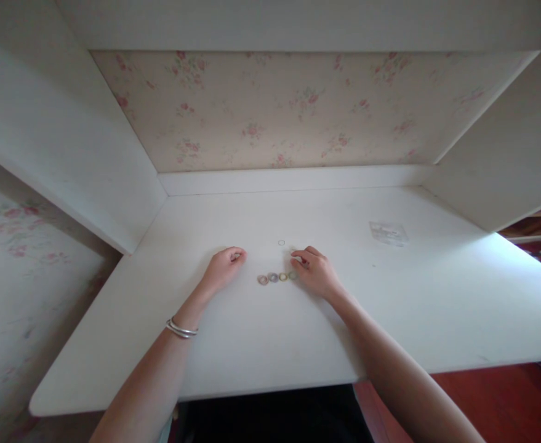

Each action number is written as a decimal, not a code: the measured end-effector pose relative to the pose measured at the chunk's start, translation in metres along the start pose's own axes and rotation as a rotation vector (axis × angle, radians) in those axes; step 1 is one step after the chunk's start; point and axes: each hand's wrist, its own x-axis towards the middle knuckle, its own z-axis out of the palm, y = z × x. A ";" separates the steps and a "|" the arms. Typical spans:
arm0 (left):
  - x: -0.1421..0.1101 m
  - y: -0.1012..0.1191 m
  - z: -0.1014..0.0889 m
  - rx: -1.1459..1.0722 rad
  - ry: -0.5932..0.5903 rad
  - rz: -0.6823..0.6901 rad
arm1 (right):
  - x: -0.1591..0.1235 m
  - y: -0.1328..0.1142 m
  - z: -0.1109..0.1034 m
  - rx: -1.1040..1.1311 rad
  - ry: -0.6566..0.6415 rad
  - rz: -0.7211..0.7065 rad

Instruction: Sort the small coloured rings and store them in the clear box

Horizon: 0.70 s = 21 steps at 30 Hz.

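Note:
My left hand [224, 269] rests on the white desk with its fingers curled closed. Whether it holds anything is hidden. To its right lies a row of small ring-shaped bands: a pinkish one [263, 280], a grey-purple one [273, 277], a yellow one [283, 277] and a greenish one [293, 275]. My right hand [315, 269] is at the right end of this row, thumb and fingertips pinched together. A tiny pale thing may be at those fingertips, too small to name. Beyond the row, between both hands, a single thin ring [282, 242] lies flat.
A clear plastic bag [389, 234] lies on the white desk [252, 344] toward the back right. White side panels [67, 123] and a low back ledge [298, 178] enclose the desk, with floral wallpaper behind. The front edge is close to my body.

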 end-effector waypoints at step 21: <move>0.000 0.009 -0.002 -0.123 -0.150 -0.010 | 0.039 -0.012 -0.003 -0.346 -0.177 -0.121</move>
